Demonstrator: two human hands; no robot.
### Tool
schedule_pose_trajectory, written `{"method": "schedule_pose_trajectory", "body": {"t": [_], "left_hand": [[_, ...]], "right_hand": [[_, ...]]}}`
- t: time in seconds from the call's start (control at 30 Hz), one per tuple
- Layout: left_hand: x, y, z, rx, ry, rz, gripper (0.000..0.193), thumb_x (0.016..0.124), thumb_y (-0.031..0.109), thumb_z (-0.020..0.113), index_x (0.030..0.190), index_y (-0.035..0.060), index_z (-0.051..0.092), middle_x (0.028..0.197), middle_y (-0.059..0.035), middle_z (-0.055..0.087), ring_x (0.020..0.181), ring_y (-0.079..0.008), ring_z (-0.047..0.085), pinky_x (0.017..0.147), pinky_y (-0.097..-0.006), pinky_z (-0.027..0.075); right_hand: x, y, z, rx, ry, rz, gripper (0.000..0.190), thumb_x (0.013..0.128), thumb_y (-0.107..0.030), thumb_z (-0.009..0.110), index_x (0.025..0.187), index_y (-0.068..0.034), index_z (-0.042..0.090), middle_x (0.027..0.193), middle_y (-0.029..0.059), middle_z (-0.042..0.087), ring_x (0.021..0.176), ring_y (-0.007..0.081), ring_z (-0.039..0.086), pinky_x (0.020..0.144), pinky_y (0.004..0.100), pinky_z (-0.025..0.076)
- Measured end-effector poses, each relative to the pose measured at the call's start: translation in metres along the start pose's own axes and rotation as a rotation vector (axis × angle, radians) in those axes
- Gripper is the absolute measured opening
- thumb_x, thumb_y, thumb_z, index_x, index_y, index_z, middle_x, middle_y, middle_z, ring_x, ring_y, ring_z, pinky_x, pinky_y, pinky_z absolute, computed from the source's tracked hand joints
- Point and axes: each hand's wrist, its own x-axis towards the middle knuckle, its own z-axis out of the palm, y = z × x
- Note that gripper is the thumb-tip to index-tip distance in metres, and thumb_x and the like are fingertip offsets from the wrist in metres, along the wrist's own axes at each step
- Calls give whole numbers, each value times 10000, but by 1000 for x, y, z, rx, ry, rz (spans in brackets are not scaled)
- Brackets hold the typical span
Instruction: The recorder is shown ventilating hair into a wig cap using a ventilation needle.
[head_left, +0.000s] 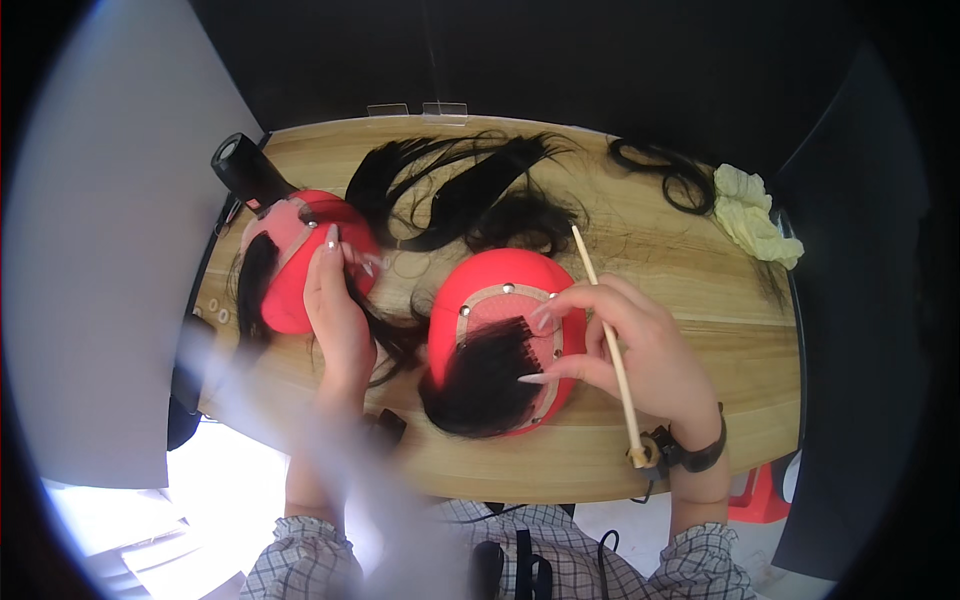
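Observation:
My right hand (637, 345) holds a slim pale wooden stick (616, 360) with a brass-coloured end, lying across the fingers. Thumb and index finger are spread over the right red head form (487, 277). On that form a pink mesh wig cap (487, 322) is fixed with round-headed pins. Short black hair (487, 382) covers its lower left. My left hand (337, 322) is at the right side of another red head form (285, 300), which has a mesh piece and black hair. Its blurred fingertips do not show whether they grip a strand.
Loose black hair bundles (480, 180) lie behind the forms. A black cylinder (251, 169) touches the left form. At the right back are a coil of dark hair (686, 180) and a crumpled pale yellow cloth (754, 217). Dark panels (525, 60) border the wooden table (712, 292).

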Motion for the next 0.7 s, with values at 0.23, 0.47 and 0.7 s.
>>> {"method": "schedule_pose_trajectory", "body": {"t": [0.23,0.47,0.7], "left_hand": [[11,8,-9,553,-17,284,313,1025,245,418,1131,-8,569,982,-54,522,935,-155,499,904,-294,389],[-12,74,-3,705,-38,467,298,1014,225,432,1120,10,609,1067,-54,494,1081,-142,391,945,-275,324],[-5,127,-46,268,-187,39,211,1009,190,429,1055,18,543,1022,-14,467,893,-101,484,795,-259,399]], "right_hand": [[-9,-3,7,-3,-34,56,458,670,-234,809,1008,-54,558,947,114,591,848,300,605,738,379,487],[-12,-11,4,-94,45,46,412,697,-236,788,971,-56,538,951,132,544,823,335,585,716,396,479],[0,27,-15,343,268,362,304,901,-327,637,947,-51,519,855,60,564,706,190,612,595,331,505]]}}
